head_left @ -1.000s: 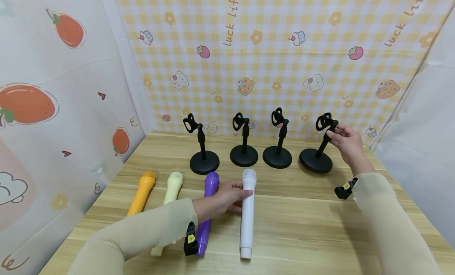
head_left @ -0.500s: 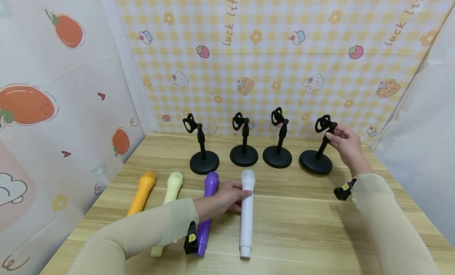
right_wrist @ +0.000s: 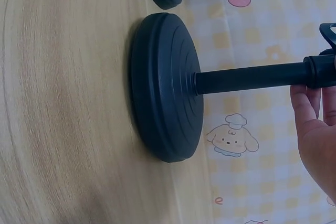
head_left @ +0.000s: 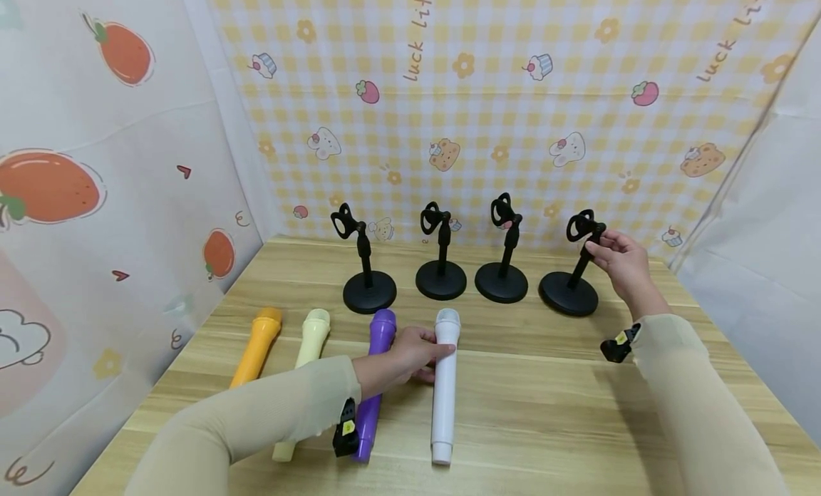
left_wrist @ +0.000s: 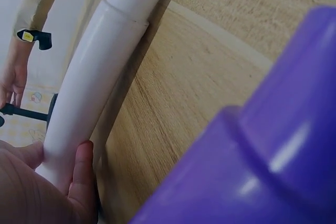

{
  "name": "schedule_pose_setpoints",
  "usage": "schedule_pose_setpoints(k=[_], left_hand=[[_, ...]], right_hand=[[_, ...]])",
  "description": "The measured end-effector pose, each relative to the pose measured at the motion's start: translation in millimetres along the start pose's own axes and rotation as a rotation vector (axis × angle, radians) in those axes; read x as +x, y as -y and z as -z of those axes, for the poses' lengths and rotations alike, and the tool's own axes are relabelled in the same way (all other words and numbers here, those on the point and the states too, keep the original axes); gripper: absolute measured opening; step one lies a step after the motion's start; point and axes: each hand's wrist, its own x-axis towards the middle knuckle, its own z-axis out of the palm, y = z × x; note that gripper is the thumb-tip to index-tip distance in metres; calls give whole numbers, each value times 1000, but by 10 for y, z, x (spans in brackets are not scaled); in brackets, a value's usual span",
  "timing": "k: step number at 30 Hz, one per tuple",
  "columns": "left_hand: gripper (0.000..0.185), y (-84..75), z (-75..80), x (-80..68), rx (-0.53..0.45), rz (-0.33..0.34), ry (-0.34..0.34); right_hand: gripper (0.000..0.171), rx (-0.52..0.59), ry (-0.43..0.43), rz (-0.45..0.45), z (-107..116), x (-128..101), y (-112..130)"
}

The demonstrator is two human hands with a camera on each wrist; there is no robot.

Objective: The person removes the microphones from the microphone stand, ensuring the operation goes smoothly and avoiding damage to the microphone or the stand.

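My left hand (head_left: 415, 353) holds a white microphone (head_left: 444, 403) near its upper part, thumb on top. In the left wrist view, thumb and fingers grip its body (left_wrist: 89, 82); I cannot tell whether it touches the table. A purple microphone (head_left: 368, 421) lies just left of it, partly under the left wrist. My right hand (head_left: 625, 264) pinches the upper pole of the rightmost black microphone stand (head_left: 568, 296), just below its clip (head_left: 580, 225). In the right wrist view, the stand's round base (right_wrist: 168, 87) is by the tabletop, and fingers touch the pole's collar.
Three more black stands, a left one (head_left: 368, 293), a middle one (head_left: 441, 280) and another (head_left: 502, 282), stand along the back. Pale yellow (head_left: 311, 343) and orange (head_left: 256, 346) microphones lie at the left. A checked cloth (head_left: 487, 125) hangs behind the wooden table (head_left: 532, 410).
The white microphone has shifted slightly left and toward me in my left hand. My right hand has brought the stand's clip slightly left and lower. The other stands and microphones keep their places.
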Motion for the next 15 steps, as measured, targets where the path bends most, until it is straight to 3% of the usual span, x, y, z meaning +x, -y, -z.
schedule_pose_setpoints(k=[15], left_hand=[[30,20,-4,-2,38,-17,3]], right_hand=[[19,7,4,-12,24,1,-44]])
